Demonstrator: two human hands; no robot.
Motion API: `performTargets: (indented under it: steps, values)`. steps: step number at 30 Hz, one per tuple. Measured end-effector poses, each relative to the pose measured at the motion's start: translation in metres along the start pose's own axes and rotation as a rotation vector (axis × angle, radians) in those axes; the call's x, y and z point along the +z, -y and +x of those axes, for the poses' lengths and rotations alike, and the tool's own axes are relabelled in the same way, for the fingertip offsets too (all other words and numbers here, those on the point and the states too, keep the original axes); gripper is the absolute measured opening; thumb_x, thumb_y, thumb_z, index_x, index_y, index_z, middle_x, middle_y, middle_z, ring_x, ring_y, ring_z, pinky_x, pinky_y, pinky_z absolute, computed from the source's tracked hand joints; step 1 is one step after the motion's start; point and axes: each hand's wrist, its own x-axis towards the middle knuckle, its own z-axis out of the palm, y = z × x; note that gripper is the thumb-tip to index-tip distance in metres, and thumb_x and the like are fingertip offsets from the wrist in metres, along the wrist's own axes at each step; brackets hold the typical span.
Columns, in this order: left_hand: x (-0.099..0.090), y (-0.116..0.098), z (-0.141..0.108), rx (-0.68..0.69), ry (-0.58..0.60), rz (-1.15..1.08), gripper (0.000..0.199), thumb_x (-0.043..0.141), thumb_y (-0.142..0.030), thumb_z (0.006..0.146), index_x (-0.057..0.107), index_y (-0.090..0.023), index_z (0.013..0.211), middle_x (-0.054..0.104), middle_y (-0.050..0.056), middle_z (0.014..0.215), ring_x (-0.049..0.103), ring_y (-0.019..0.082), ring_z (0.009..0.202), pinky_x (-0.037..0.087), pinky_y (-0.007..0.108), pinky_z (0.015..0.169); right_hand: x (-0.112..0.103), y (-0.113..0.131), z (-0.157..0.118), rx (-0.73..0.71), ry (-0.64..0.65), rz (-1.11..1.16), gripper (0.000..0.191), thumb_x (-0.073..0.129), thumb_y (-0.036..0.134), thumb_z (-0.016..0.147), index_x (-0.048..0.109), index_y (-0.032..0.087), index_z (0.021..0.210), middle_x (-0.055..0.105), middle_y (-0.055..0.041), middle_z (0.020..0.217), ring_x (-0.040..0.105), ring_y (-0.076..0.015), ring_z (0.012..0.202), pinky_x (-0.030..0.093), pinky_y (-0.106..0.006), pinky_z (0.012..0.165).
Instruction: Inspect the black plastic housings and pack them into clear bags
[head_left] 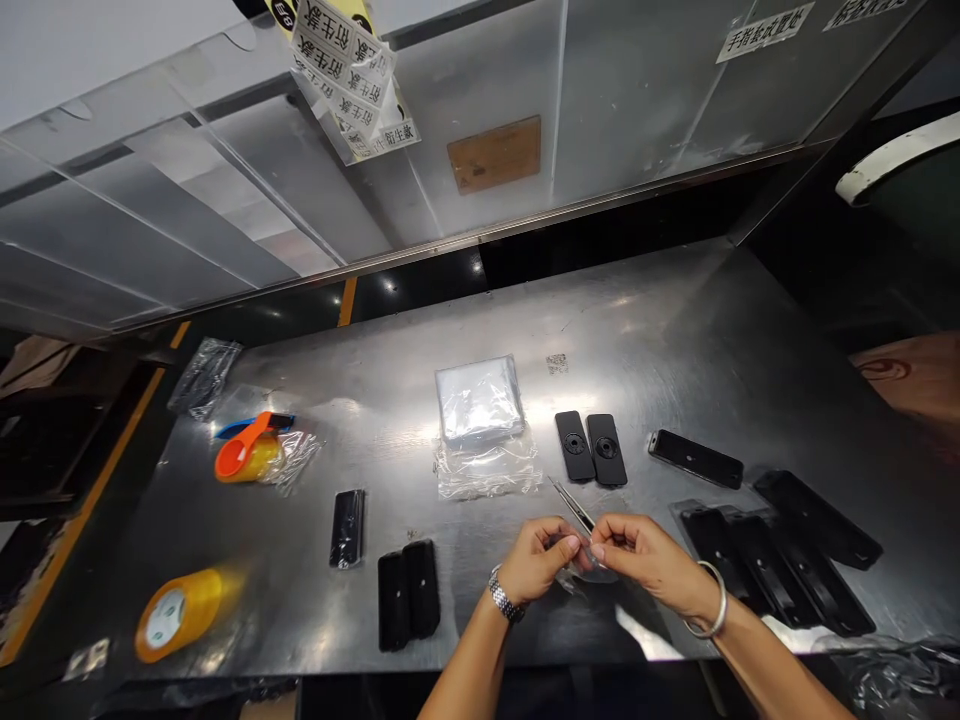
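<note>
Pinching clear plastic (592, 572) near the steel table's (675, 370) front edge, the left hand (536, 560) and right hand (645, 565) nearly meet, hiding most of it. Tweezers (571, 503) disappear behind them, their grip unclear.

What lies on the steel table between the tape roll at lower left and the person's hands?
In the head view, two black flat pieces lie side by side between the tape roll and the left hand.

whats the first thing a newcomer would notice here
The bare left hand and right hand stand out first, pinching clear plastic at the front of the steel table, beside slim metal tweezers. Far left sits a bright orange tape dispenser; to the right lie flat black rectangular plates.
</note>
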Motion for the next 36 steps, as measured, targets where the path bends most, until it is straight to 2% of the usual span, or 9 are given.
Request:
performTargets:
  steps: [10,12,15,17,22,27,30,33,36]
  values:
    - [0.004,0.011,0.002,0.045,-0.114,0.03,0.031,0.068,-0.044,0.068,0.065,-0.013,0.071,0.062,0.005,0.059,0.056,0.016,0.057,0.045,0.029,0.061,0.001,-0.005,-0.005,-0.048,-0.028,-0.08,0.028,0.051,0.038,0.083,0.059,0.015,0.069,0.058,-0.0005,0.065,0.053,-0.0137,0.063,0.041,-0.026,0.06]
    - [0.004,0.013,0.0,0.096,-0.245,0.059,0.027,0.071,-0.04,0.066,0.064,-0.015,0.076,0.063,0.005,0.07,0.057,0.017,0.069,0.044,0.03,0.07,0.001,-0.007,-0.005,-0.054,-0.061,-0.1,0.026,0.052,0.037,0.082,0.056,0.016,0.068,0.055,0.0009,0.062,0.051,-0.0129,0.06,0.04,-0.025,0.057]
    - [0.011,0.015,-0.007,0.18,-0.496,0.081,0.02,0.064,-0.037,0.074,0.06,-0.019,0.081,0.06,0.003,0.082,0.052,0.016,0.082,0.039,0.029,0.081,0.002,-0.01,-0.004,-0.068,-0.138,-0.156,0.024,0.052,0.036,0.081,0.053,0.017,0.066,0.052,0.0024,0.06,0.049,-0.0126,0.058,0.04,-0.024,0.055]
    - [0.019,0.017,-0.011,0.186,-0.542,0.076,0.02,0.062,-0.038,0.075,0.059,-0.018,0.074,0.056,0.002,0.074,0.05,0.015,0.075,0.04,0.028,0.075,0.003,-0.011,-0.005,-0.082,-0.181,-0.211,0.023,0.053,0.036,0.08,0.053,0.018,0.066,0.053,0.002,0.059,0.049,-0.0131,0.058,0.041,-0.024,0.055]
    - [0.043,0.026,-0.011,0.11,-0.448,-0.015,0.026,0.066,-0.04,0.069,0.059,-0.015,0.071,0.055,0.001,0.062,0.049,0.013,0.058,0.041,0.025,0.056,0.011,-0.009,-0.01,-0.13,-0.263,-0.396,0.019,0.054,0.029,0.078,0.056,0.02,0.062,0.056,0.0007,0.058,0.05,-0.0146,0.056,0.039,-0.026,0.054]
    - [0.048,0.038,-0.004,0.082,-0.594,-0.009,0.024,0.052,-0.035,0.078,0.052,-0.015,0.066,0.052,0.0,0.06,0.048,0.011,0.053,0.042,0.024,0.054,0.011,-0.013,-0.011,-0.182,-0.298,-0.527,0.018,0.053,0.027,0.079,0.055,0.02,0.062,0.057,0.0019,0.057,0.052,-0.0139,0.054,0.041,-0.024,0.052]
    - [0.047,0.044,-0.004,0.11,-0.708,0.109,0.017,0.051,-0.03,0.078,0.052,-0.015,0.07,0.053,0.0,0.062,0.05,0.013,0.056,0.042,0.026,0.056,0.012,-0.019,-0.008,-0.223,-0.357,-0.598,0.016,0.048,0.026,0.082,0.054,0.02,0.069,0.059,0.0001,0.063,0.054,-0.0151,0.058,0.043,-0.025,0.054]
    - [0.045,0.049,-0.006,0.206,-0.827,0.258,0.016,0.055,-0.022,0.075,0.055,-0.016,0.089,0.056,0.006,0.085,0.054,0.018,0.077,0.043,0.031,0.069,0.018,-0.026,-0.006,-0.297,-0.393,-0.686,0.015,0.045,0.02,0.083,0.054,0.02,0.071,0.059,-0.0034,0.071,0.054,-0.0189,0.069,0.043,-0.03,0.062]
    - [0.04,0.051,-0.006,0.465,-0.868,0.768,0.025,0.052,-0.016,0.077,0.057,-0.019,0.102,0.051,0.01,0.101,0.049,0.021,0.091,0.04,0.035,0.077,0.026,-0.032,-0.005,-0.366,-0.405,-0.762,0.018,0.042,0.015,0.083,0.054,0.02,0.071,0.057,-0.0039,0.071,0.052,-0.02,0.071,0.042,-0.031,0.063]
